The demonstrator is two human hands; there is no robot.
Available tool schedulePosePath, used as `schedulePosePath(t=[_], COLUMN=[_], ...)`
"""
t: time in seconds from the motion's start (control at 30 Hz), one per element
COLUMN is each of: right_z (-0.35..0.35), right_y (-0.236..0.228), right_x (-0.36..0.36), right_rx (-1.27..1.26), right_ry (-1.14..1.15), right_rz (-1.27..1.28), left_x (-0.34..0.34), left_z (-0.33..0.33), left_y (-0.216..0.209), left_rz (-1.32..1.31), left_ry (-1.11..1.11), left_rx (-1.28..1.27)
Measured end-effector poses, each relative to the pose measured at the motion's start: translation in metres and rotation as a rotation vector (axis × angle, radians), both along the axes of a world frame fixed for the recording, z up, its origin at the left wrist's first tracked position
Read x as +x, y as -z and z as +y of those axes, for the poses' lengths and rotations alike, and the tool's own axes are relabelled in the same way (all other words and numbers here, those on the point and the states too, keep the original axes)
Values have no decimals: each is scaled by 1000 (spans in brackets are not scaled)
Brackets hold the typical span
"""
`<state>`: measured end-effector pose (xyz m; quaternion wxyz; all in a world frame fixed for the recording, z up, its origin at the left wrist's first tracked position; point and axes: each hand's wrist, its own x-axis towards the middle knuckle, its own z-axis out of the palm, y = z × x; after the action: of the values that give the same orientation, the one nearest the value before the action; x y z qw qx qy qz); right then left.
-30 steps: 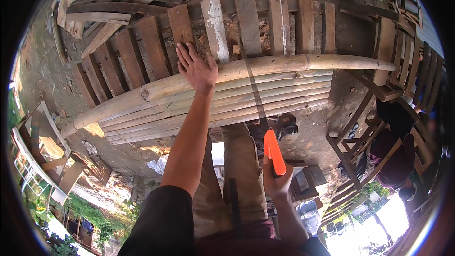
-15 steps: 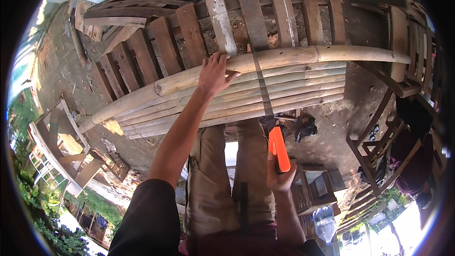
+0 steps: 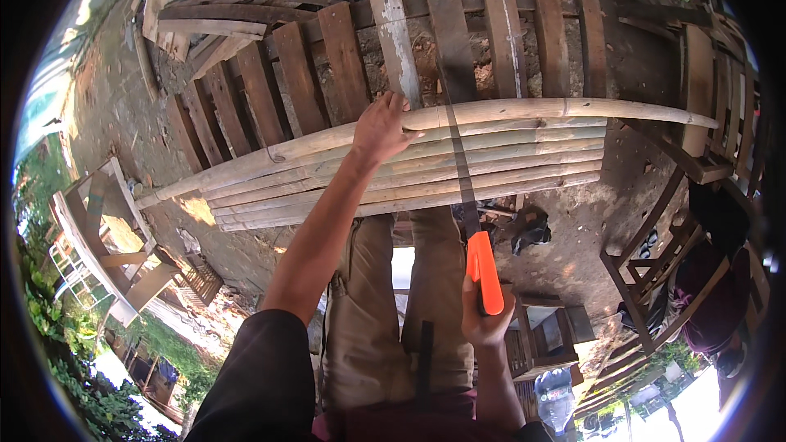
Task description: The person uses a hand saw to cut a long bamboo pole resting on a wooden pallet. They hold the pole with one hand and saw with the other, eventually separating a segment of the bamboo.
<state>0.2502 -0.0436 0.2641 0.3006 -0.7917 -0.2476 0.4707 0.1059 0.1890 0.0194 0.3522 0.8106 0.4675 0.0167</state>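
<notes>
A long bamboo pole [image 3: 524,110] lies crosswise in front of me, along the far side of a row of bamboo strips [image 3: 532,165]. My left hand [image 3: 381,133] grips the pole near its middle, fingers curled over the far side. Just right of that hand, the dark blade of a handsaw [image 3: 463,170] crosses the pole and strips. My right hand [image 3: 490,317] is closed around the saw's orange handle, close to my right thigh. Whether the teeth have entered the pole cannot be made out.
Beyond the pole stands a slatted wooden frame [image 3: 448,33]. Scrap boards [image 3: 221,12] are piled at the far left. A wooden stool [image 3: 540,331] and a plastic bottle [image 3: 556,401] sit near right. Another person [image 3: 708,299] is at the right edge, by a wooden frame.
The view has shifted slightly. The pole appears a little closer to the strips and narrower than before. The saw has drawn slightly toward me, while my left hand still grips the pole.
</notes>
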Motion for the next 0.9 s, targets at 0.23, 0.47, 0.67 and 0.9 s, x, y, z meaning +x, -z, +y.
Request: schedulePosePath(t=[0.23,0.47,0.67,0.9], right_z=[11,24,63,54], right_y=[-2,-29,-15,8], right_x=[-8,-14,-21,-19], right_rx=[-43,-46,-49,9], right_ry=[14,4,34,18], right_rz=[-8,-61,-71,-158], left_x=[12,12,10,-1], left_z=[17,14,1,-10], left_y=[-7,-14,-11,-7], left_rz=[320,374,286,217], left_ry=[106,137,107,146], left_rx=[-93,-125,-10,0])
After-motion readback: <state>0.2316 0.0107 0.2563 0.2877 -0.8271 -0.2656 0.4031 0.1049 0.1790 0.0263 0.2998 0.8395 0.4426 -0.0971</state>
